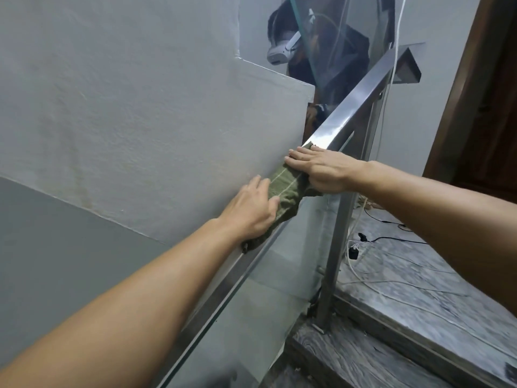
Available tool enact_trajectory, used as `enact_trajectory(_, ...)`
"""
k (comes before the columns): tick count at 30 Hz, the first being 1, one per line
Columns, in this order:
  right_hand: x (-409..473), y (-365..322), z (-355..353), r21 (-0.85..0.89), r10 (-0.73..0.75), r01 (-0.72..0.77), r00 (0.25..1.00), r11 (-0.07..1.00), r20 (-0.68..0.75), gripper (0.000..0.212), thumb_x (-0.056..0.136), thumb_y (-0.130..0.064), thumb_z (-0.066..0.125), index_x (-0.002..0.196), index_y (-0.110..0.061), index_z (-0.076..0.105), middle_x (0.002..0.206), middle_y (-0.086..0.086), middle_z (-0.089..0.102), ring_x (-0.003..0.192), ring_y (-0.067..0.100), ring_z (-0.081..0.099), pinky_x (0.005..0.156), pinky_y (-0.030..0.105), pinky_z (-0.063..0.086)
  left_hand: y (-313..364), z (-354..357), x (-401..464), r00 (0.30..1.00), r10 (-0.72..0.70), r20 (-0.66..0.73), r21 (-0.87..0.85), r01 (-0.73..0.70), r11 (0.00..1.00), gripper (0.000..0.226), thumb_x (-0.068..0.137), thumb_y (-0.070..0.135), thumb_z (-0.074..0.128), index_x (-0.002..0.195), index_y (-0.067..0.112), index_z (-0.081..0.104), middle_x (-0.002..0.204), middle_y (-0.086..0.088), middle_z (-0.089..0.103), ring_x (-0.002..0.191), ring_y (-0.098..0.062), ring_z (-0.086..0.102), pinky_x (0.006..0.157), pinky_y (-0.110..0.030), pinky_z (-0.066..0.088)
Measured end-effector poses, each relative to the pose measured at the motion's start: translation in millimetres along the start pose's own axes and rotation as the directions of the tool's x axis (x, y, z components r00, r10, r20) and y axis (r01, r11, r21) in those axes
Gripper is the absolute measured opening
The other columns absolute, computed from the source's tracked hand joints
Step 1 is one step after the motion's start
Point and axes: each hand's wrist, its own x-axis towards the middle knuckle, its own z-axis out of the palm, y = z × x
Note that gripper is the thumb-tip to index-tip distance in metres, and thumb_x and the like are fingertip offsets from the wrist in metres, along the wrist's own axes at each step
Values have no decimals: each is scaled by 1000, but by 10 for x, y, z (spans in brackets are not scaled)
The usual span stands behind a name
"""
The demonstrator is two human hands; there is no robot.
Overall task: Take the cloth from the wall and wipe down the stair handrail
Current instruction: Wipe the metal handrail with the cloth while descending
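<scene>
An olive-green cloth (285, 191) with pale stripes is draped over the shiny steel stair handrail (352, 107), which slopes up to the right. My left hand (251, 211) presses flat on the cloth's lower end. Just above it, my right hand (321, 170) lies on the cloth's upper end, fingers stretched across the rail top. Both hands hold the cloth against the rail. Most of the cloth is hidden under the two hands.
A grey plaster wall (126, 107) runs close along the rail's left side. A glass panel (251, 298) and a steel post (335, 247) stand under the rail. Marble steps (405, 289) at right carry loose cables (391, 239). A wooden door frame (475, 93) stands far right.
</scene>
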Motion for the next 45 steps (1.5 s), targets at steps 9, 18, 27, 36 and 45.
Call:
enact_trajectory(9, -121, 32, 218, 37, -93, 96, 993, 995, -79, 60, 94, -47, 22, 152, -36, 12, 163, -1, 7, 150, 18, -1, 121, 40, -7, -44, 322, -284, 997, -77, 29, 140, 72, 988, 68, 100, 41, 24, 149, 7, -7, 161, -9, -9, 148, -20, -7, 121, -37, -1)
enact_trajectory(18, -248, -536, 275, -23, -206, 204, 974, 979, -95, 64, 91, -51, 18, 152, -33, 12, 163, 0, 10, 150, 21, 5, 121, 42, 0, -209, 322, -950, 987, -164, -2, 188, 161, 969, 68, 100, 37, 28, 148, 5, -7, 160, -12, -7, 148, -22, -6, 121, -35, 1)
enact_trajectory(27, -380, -1444, 441, -105, -390, 378, 912, 920, -128, 59, 98, -45, 27, 153, -26, 13, 162, 5, 18, 149, 26, 13, 120, 45, 7, -575, 312, -1967, 968, -246, -50, 244, 251, 937, 70, 99, 41, 29, 149, 4, -4, 161, -13, 2, 148, -24, 3, 121, -36, 6)
enact_trajectory(36, -383, -2389, 419, -127, -617, 612, 787, 781, -7, 73, 93, -59, 15, 153, -19, 11, 162, 2, 16, 149, 21, 8, 120, 42, 2, -1042, 314, -3004, 936, -343, -77, 257, 351, 901, 73, 96, 48, 31, 150, 9, 1, 161, -8, 9, 147, -21, 11, 120, -39, 13)
enact_trajectory(45, -579, -3639, 509, -232, -713, 687, 700, 689, -47, 74, 92, -61, 28, 144, -8, 30, 131, 16, 54, 111, 36, 55, 94, 47, 45, -1456, 215, -4123, 856, -515, -40, 212, 511, 833, 82, 91, 52, 43, 149, 9, 5, 158, -9, 18, 144, -25, 19, 118, -39, 16)
